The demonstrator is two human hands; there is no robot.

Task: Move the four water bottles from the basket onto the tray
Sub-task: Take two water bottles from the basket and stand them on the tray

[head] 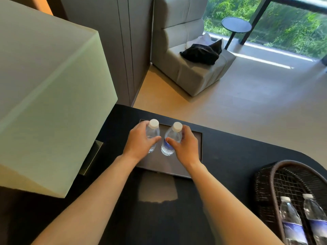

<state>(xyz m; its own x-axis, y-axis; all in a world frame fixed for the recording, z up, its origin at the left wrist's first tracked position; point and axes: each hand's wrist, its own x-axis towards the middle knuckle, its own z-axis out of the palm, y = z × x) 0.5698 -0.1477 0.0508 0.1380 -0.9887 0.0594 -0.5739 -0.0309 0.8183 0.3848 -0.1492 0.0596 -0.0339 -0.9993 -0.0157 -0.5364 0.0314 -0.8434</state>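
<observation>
Two clear water bottles with white caps stand upright on the dark rectangular tray [197,138]. My left hand [139,143] is wrapped around the left bottle [153,129]. My right hand [185,145] grips the right bottle [172,137], which leans slightly left. Both bottle bases rest on or just above the tray; I cannot tell which. A dark woven basket [265,183] sits at the lower right of the table, with two more bottles [290,221] [315,218] lying inside it.
A large pale lampshade [44,96] fills the left side and overhangs the dark table [230,156]. Its metal base [93,156] is left of the tray. Beyond the table are a grey armchair [191,68] and a small round side table [236,24].
</observation>
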